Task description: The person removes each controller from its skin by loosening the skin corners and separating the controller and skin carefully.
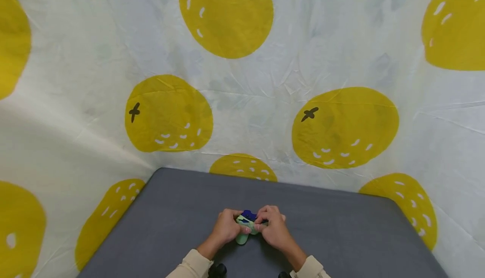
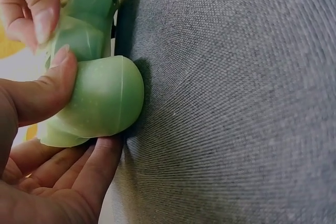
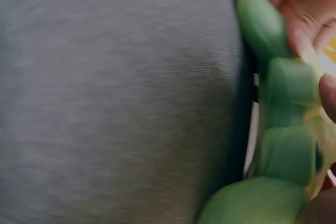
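Observation:
A dark blue game controller point(image 1: 248, 215) sits partly inside a pale green silicone cover point(image 1: 242, 239), held low over the grey surface. My left hand point(image 1: 227, 226) grips one end of it, thumb on one side and fingers curled on the other. The left wrist view shows that thumb against the rounded green handle point(image 2: 107, 98). With bent fingers, my right hand point(image 1: 274, 226) pinches the cover at the opposite end. The right wrist view is blurred; boxy green sections point(image 3: 289, 153) lie between the two handles there. The palms hide part of the controller.
A grey cloth-covered table point(image 1: 182, 202) spreads under and around the hands. Behind and beside it hangs a white curtain point(image 1: 250, 101) printed with yellow fruit. Dark round objects point(image 1: 217, 270) sit by the wrists at the bottom edge.

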Tool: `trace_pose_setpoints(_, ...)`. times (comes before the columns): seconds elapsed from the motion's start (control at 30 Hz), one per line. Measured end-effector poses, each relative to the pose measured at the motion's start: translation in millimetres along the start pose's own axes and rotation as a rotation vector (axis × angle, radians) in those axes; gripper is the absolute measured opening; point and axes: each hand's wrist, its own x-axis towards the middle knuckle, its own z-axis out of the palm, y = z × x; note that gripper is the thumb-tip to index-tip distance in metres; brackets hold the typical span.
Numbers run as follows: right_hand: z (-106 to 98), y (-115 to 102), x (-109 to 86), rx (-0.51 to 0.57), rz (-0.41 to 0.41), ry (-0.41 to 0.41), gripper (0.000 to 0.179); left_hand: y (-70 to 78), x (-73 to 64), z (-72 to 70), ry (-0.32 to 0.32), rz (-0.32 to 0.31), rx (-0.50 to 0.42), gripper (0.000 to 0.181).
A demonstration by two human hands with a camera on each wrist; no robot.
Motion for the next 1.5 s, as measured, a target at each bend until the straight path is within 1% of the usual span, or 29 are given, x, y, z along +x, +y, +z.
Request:
trace_pose_setpoints(0.1,0,4,-4.1,-0.095,-0.049,0.051,0.018,0.6,1.0,0.8,-0.017,0.002,0.008,0.054)
trace_pose_setpoints(0.2,-3,6,-9.8,-0.147,-0.063,0.084,0.013,1.2,1.0,1.5,-0.027,0.016,0.032,0.057)
trace_pose_setpoints(0.27,-7,7,-12.8,-0.143,-0.044,0.096,0.021,1.0,0.2,1.8,-0.025,0.024,0.048,0.059)
trace_pose_setpoints(0.33,-16,9,-14.7,-0.123,-0.009,0.091,0.03,0.2,-0.8,1.8,-0.021,0.032,0.056,0.062)
trace_pose_setpoints(0.4,-29,13,-16.1,-0.097,0.027,0.056,0.039,-1.2,-2.5,1.0,-0.022,0.043,0.051,0.065)
trace_pose_setpoints(0.5,-49,26,-19.4,-0.079,0.067,-0.06,0.048,-4.6,-5.2,-1.4,-0.032,0.093,0.053,0.066)
trace_pose_setpoints(0.6,-58,39,-22.4,-0.103,0.048,-0.178,0.056,-7.3,-7.3,-4.5,-0.02,0.151,0.066,0.061)
trace_pose_setpoints(0.67,-56,41,-22.6,-0.142,0.013,-0.195,0.058,-7.9,-7.8,-5.5,0.006,0.17,0.077,0.056)
trace_pose_setpoints(0.73,-52,42,-21.6,-0.168,-0.022,-0.185,0.058,-7.7,-7.3,-6.2,0.026,0.171,0.079,0.052)
trace_pose_setpoints(0.8,-50,43,-20.8,-0.174,-0.045,-0.152,0.059,-8.3,-5.9,-6.0,0.035,0.176,0.086,0.05)
trace_pose_setpoints(0.9,-49,44,-21.1,-0.175,-0.083,-0.1,0.061,-9.8,-2.4,-5.3,0.05,0.203,0.1,0.049)
trace_pose_setpoints(1.0,-49,46,-22.4,-0.194,-0.114,-0.071,0.061,-11.6,0.3,-4.5,0.072,0.244,0.114,0.047)
trace_pose_setpoints(1.17,-49,50,-23.6,-0.209,-0.129,-0.066,0.057,-12.8,-0.5,-3.6,0.105,0.258,0.114,0.044)
trace_pose_setpoints(1.23,-50,51,-24.1,-0.199,-0.128,-0.075,0.055,-12.7,-1.7,-2.5,0.106,0.244,0.118,0.042)
trace_pose_setpoints(1.3,-51,52,-25.3,-0.181,-0.128,-0.082,0.052,-11.6,-3.3,-1.3,0.101,0.245,0.132,0.041)
trace_pose_setpoints(1.4,-53,54,-27.4,-0.158,-0.128,-0.093,0.049,-8.4,-5.5,-0.5,0.106,0.261,0.174,0.039)
trace_pose_setpoints(1.5,-54,54,-28.5,-0.144,-0.122,-0.1,0.046,-3.8,-7.9,-2.1,0.108,0.299,0.245,0.037)
